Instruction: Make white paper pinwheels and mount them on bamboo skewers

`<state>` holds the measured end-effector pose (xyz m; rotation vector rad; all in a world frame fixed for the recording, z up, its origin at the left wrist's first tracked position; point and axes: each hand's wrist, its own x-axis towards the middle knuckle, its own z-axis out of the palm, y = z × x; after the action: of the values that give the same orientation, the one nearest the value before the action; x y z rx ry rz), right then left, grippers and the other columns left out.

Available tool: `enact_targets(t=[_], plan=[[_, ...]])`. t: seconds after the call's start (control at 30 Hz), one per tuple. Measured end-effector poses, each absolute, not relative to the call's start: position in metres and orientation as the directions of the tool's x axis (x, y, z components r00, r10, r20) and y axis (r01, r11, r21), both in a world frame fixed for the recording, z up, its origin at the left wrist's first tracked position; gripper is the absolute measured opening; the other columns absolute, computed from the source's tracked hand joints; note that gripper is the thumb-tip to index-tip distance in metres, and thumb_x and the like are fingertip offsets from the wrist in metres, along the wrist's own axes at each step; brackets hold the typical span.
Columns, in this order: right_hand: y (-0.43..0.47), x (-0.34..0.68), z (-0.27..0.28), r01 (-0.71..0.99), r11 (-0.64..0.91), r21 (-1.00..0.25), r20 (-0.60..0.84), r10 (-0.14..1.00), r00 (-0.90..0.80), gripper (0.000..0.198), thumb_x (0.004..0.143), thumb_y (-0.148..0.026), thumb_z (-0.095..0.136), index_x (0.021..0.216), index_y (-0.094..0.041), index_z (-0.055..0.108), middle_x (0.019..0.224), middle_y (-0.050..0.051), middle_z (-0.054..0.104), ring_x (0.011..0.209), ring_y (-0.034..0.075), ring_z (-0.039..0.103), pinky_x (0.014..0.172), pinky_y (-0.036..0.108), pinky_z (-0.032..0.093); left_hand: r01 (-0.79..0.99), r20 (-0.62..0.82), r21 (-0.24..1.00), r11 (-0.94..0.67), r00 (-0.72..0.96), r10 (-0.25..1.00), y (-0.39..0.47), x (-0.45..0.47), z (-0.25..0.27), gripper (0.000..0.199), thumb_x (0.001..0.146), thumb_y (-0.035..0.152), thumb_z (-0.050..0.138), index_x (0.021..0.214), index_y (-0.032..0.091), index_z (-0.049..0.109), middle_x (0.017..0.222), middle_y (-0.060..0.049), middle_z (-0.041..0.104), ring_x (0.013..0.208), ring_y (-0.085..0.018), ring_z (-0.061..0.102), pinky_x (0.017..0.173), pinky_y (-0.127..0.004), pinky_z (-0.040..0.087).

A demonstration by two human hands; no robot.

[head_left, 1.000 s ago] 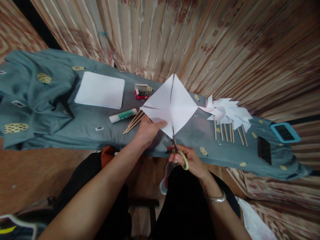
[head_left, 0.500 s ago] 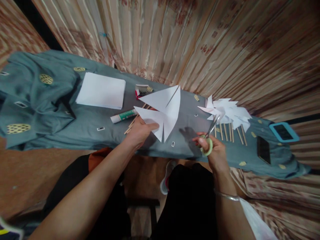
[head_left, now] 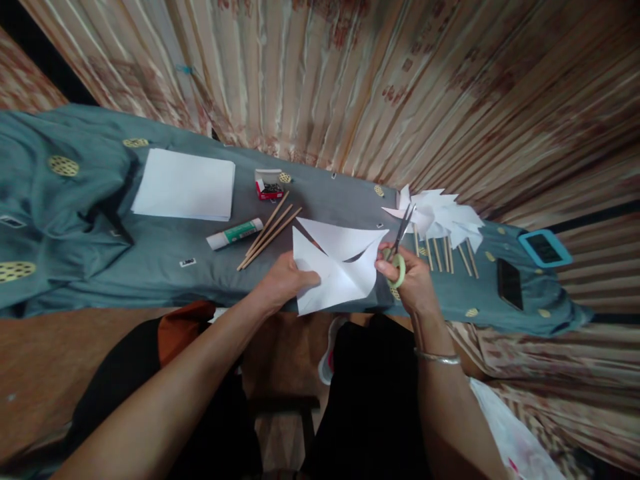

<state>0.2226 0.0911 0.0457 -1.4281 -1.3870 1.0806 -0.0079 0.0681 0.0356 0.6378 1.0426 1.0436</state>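
Note:
My left hand (head_left: 290, 277) pinches the left side of a white paper sheet (head_left: 337, 283), thumb on top. Slits run in from the sheet's corners toward its middle, and two of them gape. My right hand (head_left: 407, 273) is closed round the green-handled scissors (head_left: 400, 250), whose blades point up and away. Its fingertips also touch the right edge of the paper. Left of the sheet lie several thin wooden sticks (head_left: 270, 230) and a glue stick (head_left: 234, 233). Behind them is a small red box (head_left: 269, 189) of dark pins or similar bits.
A stack of white paper (head_left: 185, 185) rests on the cloth-covered table (head_left: 165, 267) at left. White paper pinwheels (head_left: 445, 213) on sticks lie at right, beside a dark phone (head_left: 509, 284) and a blue-framed device (head_left: 545, 248). A curtain (head_left: 300, 87) hangs behind the table.
The paper has been turned and lowered toward me. My right hand, still holding the scissors, has moved left to the paper's edge. The red box and sticks are uncovered.

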Motion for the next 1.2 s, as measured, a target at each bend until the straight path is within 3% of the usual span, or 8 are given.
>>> enact_targets(t=[0.3, 0.47, 0.63, 0.77, 0.87, 0.97, 1.07, 1.2], plan=[[0.086, 0.223, 0.046, 0.199, -0.084, -0.976, -0.092, 0.995, -0.029, 0.036, 0.059, -0.036, 0.084, 0.091, -0.024, 0.071, 0.075, -0.003, 0.067, 0.065, 0.014, 0.057, 0.063, 0.027, 0.047, -0.350, -0.372, 0.852, 0.389, 0.118, 0.921, 0.067, -0.008, 0.034, 0.024, 0.043, 0.013, 0.066, 0.066, 0.018, 0.070, 0.063, -0.001, 0.070, 0.059, -0.018, 0.061, 0.057, -0.027, 0.047], [0.081, 0.209, 0.047, 0.135, -0.179, -0.975, -0.188, 0.981, -0.055, 0.037, 0.056, -0.038, 0.085, 0.086, -0.022, 0.071, 0.077, -0.002, 0.072, 0.062, 0.014, 0.059, 0.061, 0.029, 0.049, -0.456, -0.361, 0.790, 0.410, 0.195, 0.912, 0.067, -0.008, 0.037, 0.028, 0.048, 0.018, 0.072, 0.076, 0.014, 0.072, 0.076, -0.006, 0.073, 0.070, -0.022, 0.066, 0.066, -0.030, 0.049], [0.088, 0.196, 0.038, -0.001, -0.118, -0.993, -0.117, 0.979, 0.167, 0.035, 0.056, -0.038, 0.083, 0.082, -0.021, 0.068, 0.079, -0.001, 0.073, 0.065, 0.017, 0.063, 0.064, 0.030, 0.051, -0.658, -0.300, 0.634, 0.405, 0.273, 0.914, 0.068, -0.011, 0.045, 0.046, 0.064, 0.049, 0.072, 0.099, 0.018, 0.069, 0.106, -0.012, 0.071, 0.104, -0.029, 0.064, 0.088, -0.039, 0.049], [0.095, 0.185, 0.035, -0.060, -0.044, -0.997, -0.061, 0.945, 0.322, 0.041, 0.052, -0.037, 0.084, 0.084, -0.019, 0.067, 0.083, 0.001, 0.074, 0.067, 0.016, 0.064, 0.065, 0.031, 0.052, -0.633, -0.265, 0.676, 0.377, 0.267, 0.926, 0.067, -0.005, 0.044, 0.062, 0.059, 0.046, 0.080, 0.113, 0.022, 0.061, 0.123, -0.012, 0.064, 0.117, -0.029, 0.058, 0.097, -0.041, 0.044], [0.093, 0.174, 0.039, -0.024, -0.018, -1.000, -0.025, 0.948, 0.319, 0.043, 0.052, -0.039, 0.084, 0.086, -0.019, 0.066, 0.081, 0.000, 0.073, 0.066, 0.016, 0.063, 0.065, 0.030, 0.052, -0.570, -0.221, 0.753, 0.329, 0.251, 0.942, 0.065, 0.005, 0.043, 0.073, 0.052, 0.033, 0.085, 0.118, 0.018, 0.058, 0.118, -0.013, 0.066, 0.114, -0.029, 0.060, 0.095, -0.039, 0.044], [0.090, 0.161, 0.042, 0.037, -0.033, -0.999, -0.022, 0.967, 0.253, 0.046, 0.055, -0.046, 0.081, 0.089, -0.020, 0.064, 0.077, 0.000, 0.072, 0.067, 0.017, 0.063, 0.063, 0.030, 0.052, -0.549, -0.210, 0.791, 0.270, 0.171, 0.963, 0.064, 0.013, 0.042, 0.057, 0.055, 0.035, 0.083, 0.106, 0.016, 0.065, 0.103, -0.011, 0.072, 0.106, -0.028, 0.064, 0.088, -0.035, 0.049], [0.089, 0.151, 0.043, 0.059, -0.054, -0.997, -0.040, 0.974, 0.224, 0.048, 0.055, -0.049, 0.080, 0.090, -0.020, 0.062, 0.073, 0.000, 0.071, 0.068, 0.019, 0.065, 0.064, 0.031, 0.052, -0.452, -0.252, 0.866, 0.216, -0.021, 0.967, 0.067, 0.017, 0.035, 0.039, 0.056, 0.031, 0.081, 0.089, 0.014, 0.068, 0.094, -0.010, 0.073, 0.094, -0.026, 0.067, 0.084, -0.034, 0.051], [0.087, 0.146, 0.045, 0.052, -0.068, -0.996, -0.058, 0.983, 0.173, 0.047, 0.054, -0.049, 0.081, 0.088, -0.021, 0.063, 0.072, -0.001, 0.071, 0.069, 0.018, 0.064, 0.066, 0.030, 0.052, -0.309, -0.180, 0.945, 0.108, -0.215, 0.960, 0.075, 0.010, 0.024, 0.030, 0.058, 0.023, 0.075, 0.086, 0.015, 0.067, 0.091, -0.008, 0.073, 0.083, -0.023, 0.066, 0.081, -0.034, 0.051]])
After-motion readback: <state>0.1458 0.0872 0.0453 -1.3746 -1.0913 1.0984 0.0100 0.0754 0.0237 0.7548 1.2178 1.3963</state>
